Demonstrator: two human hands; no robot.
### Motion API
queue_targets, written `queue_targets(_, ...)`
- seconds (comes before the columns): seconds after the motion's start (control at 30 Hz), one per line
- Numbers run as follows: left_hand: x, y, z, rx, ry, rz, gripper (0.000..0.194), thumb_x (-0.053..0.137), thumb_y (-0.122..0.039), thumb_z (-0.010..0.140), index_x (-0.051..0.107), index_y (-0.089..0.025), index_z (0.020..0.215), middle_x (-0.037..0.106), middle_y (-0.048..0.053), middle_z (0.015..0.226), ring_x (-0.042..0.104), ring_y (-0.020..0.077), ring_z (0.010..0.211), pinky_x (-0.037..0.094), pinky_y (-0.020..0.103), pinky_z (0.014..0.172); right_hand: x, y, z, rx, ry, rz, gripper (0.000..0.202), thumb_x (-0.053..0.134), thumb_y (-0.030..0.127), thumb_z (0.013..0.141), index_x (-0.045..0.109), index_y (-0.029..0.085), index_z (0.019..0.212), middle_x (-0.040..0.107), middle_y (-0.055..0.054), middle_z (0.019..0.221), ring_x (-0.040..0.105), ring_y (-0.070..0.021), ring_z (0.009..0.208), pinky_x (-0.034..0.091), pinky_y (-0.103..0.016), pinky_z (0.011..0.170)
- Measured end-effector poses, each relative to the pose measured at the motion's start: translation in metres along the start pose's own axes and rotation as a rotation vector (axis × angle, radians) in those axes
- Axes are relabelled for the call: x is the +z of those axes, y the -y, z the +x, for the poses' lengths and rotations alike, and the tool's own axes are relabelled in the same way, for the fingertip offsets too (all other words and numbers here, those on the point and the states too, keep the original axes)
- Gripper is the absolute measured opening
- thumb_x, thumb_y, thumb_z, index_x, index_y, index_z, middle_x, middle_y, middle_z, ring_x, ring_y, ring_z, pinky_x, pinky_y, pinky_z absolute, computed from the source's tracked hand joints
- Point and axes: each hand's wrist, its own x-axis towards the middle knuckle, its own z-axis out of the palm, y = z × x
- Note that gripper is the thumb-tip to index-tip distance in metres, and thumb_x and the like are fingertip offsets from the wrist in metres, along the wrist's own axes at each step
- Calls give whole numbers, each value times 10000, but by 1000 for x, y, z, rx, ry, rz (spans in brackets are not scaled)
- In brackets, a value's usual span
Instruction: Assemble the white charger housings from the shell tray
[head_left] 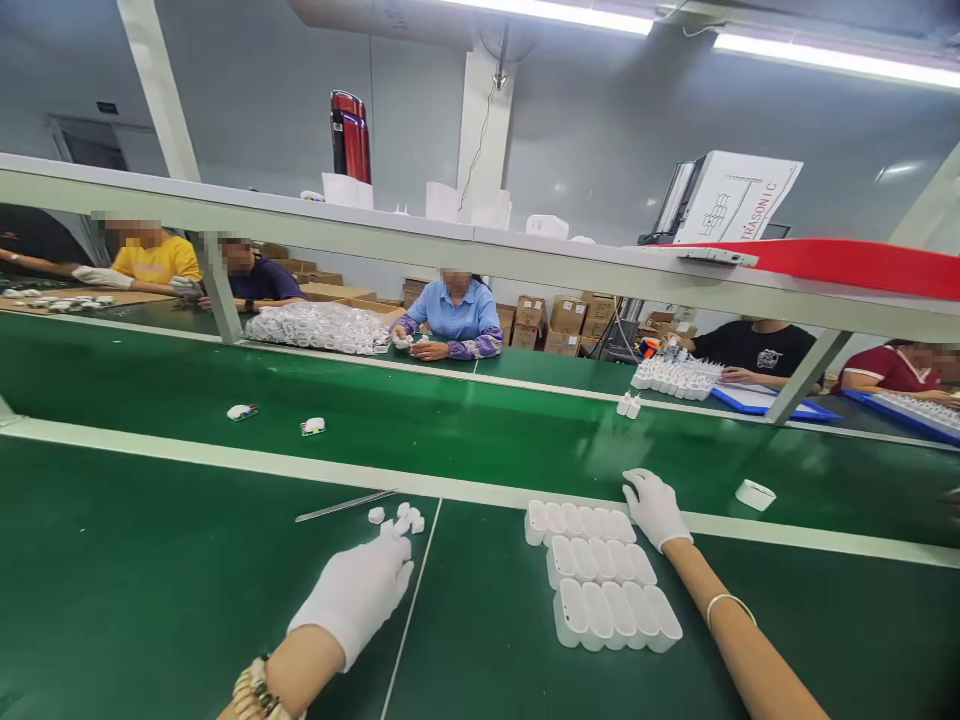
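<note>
My left hand (358, 592), in a white glove, reaches to a small heap of white plastic pieces (405, 518). Its fingers are bent together, with one small piece at the fingertips. My right hand (655, 508), also gloved, is at the pale strip along the belt's near edge. Its thumb and forefinger are apart, and nothing shows between them. Just left of it stand three rows of white oval plastic housings (616, 612), set side by side with their open ends hidden or too pale to make out.
A thin clear strip (345, 506) lies behind the small pieces. On the green belt (465, 430) are two white parts with wires (313, 426), two white plugs (628, 404) and a white oval ring (755, 494). A raised shelf (420, 232) crosses ahead; several co-workers sit beyond.
</note>
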Motion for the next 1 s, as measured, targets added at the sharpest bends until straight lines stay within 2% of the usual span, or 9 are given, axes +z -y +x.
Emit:
queue_targets(0.07,-3,4,1,-4,-3,31,309,426,-163,942,672,-160,1131,741,155,1110,735,323,942,542,447,854,-2,1,0,6,2,1,253,566,333,981,633,213,1194,601,-86,1296,592,-223,1139,499,-444,971)
queue_targets(0.23,-1,8,3,-1,21,76,294,445,-188,942,694,-174,1098,754,146,1083,739,327,935,548,444,837,-7,5,-4,31,-7,3,288,581,342,973,614,194,1218,596,-90,1289,604,-222,1111,516,-441,947)
queue_targets(0.37,4,12,5,-8,2,83,364,435,-204,951,628,-182,1259,734,139,1159,730,331,967,541,452,862,-11,8,-8,78,-42,-4,341,590,357,966,587,182,1259,582,-99,1301,605,-232,1106,521,-453,938)
queue_targets(0.43,6,14,6,-8,-7,73,372,440,-202,945,625,-177,1268,740,135,1144,731,334,960,543,449,859,-13,9,-9,94,-60,-4,337,587,356,969,587,185,1259,583,-98,1300,608,-229,1100,526,-447,932)
queue_targets(0.63,4,17,3,3,-90,67,374,409,-182,951,651,-187,1237,736,142,1157,736,333,938,555,447,827,-17,15,-9,120,-100,8,330,581,357,972,590,193,1258,577,-100,1313,602,-228,1109,519,-447,944)
queue_targets(0.77,1,11,-2,36,-150,126,394,367,-196,986,629,-211,1279,698,140,1241,732,332,959,554,456,839,-19,20,-8,128,-110,24,330,582,356,972,590,198,1261,571,-101,1324,596,-231,1123,511,-452,957)
queue_targets(0.83,2,4,-4,76,-153,134,378,353,-206,997,659,-216,1219,703,127,1229,736,330,933,559,454,823,-19,21,-9,131,-108,33,328,578,356,973,590,201,1262,568,-100,1330,594,-232,1129,509,-455,962)
queue_targets(0.93,12,-7,-6,135,-140,119,376,334,-226,1006,709,-195,994,746,104,1054,740,319,853,572,440,766,-20,22,-12,135,-101,46,327,575,357,975,592,203,1263,563,-101,1339,589,-234,1138,503,-458,971)
queue_targets(1.0,22,-13,-6,202,-160,83,384,331,-210,1001,715,-205,984,748,87,1009,733,299,862,569,430,788,-21,22,-14,140,-97,53,323,575,358,975,595,203,1258,565,-102,1337,590,-233,1136,503,-453,971)
